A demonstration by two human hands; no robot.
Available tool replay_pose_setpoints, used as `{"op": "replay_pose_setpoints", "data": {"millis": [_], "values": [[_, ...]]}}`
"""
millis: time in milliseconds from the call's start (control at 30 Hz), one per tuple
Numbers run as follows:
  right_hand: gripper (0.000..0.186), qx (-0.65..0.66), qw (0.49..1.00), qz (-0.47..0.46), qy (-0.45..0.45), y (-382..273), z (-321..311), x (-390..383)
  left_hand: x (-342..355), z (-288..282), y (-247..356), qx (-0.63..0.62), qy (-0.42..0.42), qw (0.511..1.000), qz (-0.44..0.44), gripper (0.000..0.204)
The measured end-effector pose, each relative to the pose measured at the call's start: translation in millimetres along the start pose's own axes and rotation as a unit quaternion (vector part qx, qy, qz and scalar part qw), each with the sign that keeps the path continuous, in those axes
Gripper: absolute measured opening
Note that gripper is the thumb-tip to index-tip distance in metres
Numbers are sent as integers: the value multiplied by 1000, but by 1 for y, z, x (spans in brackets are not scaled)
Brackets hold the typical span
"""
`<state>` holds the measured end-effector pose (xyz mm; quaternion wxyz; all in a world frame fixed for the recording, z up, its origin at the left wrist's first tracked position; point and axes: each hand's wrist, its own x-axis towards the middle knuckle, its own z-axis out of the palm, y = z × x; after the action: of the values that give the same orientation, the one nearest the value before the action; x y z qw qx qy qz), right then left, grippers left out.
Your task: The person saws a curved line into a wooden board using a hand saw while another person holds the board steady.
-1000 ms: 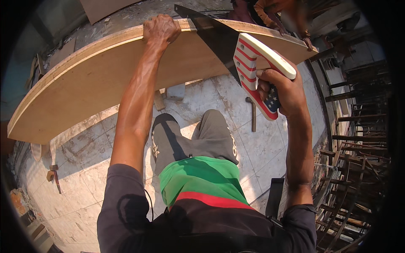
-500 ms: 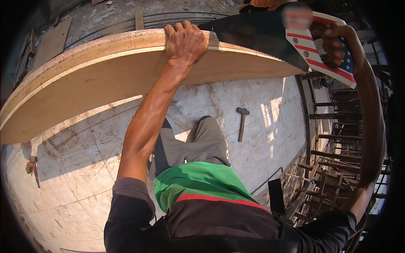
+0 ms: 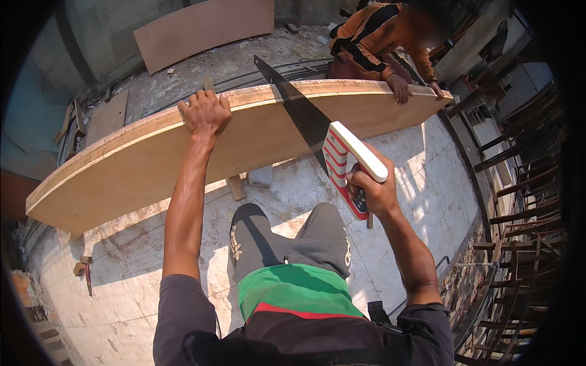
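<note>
My left hand (image 3: 204, 113) grips the top edge of a long, thick plywood panel (image 3: 122, 168) standing on its side. My right hand (image 3: 375, 189) is closed round the red-and-white striped handle of a handsaw (image 3: 299, 119). Its dark blade slants up and away from me across the panel's top edge, right of my left hand. Behind the panel at the right, a co-worker (image 3: 360, 39) in orange and black has both hands (image 3: 401, 91) on that edge.
The tiled floor (image 3: 116, 299) has a hammer-like tool (image 3: 85, 268) at the left and wood pieces (image 3: 237, 188) below the panel. A loose board (image 3: 201, 33) lies behind. Stacked timber frames (image 3: 513, 268) line the right side, and steel rods (image 3: 299, 70) run beyond the panel.
Since half a second ago my right hand and saw have moved from upper right toward the middle and lower in view. My left hand stays on the panel. The co-worker shows more fully.
</note>
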<state>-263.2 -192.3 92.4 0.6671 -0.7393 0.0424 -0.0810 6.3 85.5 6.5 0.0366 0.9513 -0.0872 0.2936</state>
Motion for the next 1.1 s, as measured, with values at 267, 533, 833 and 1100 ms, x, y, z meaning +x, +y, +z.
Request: {"op": "replay_pose_setpoints", "data": {"millis": [267, 533, 833, 1100], "values": [[69, 27, 985, -118, 119, 229, 87, -39, 16, 14, 7, 22, -26, 999, 11, 39], [66, -44, 985, -124, 115, 109, 68, -25, 30, 9, 2, 13, -54, 998, -9, 45], [66, 39, 989, -75, 123, 148, 91, -41, 31, 15, -23, 8, -23, 1000, 11, 43], [57, 28, 993, -36, 113, 78, 60, -27, 42, 25, 16, -1, -27, 1000, 7, 44]]}}
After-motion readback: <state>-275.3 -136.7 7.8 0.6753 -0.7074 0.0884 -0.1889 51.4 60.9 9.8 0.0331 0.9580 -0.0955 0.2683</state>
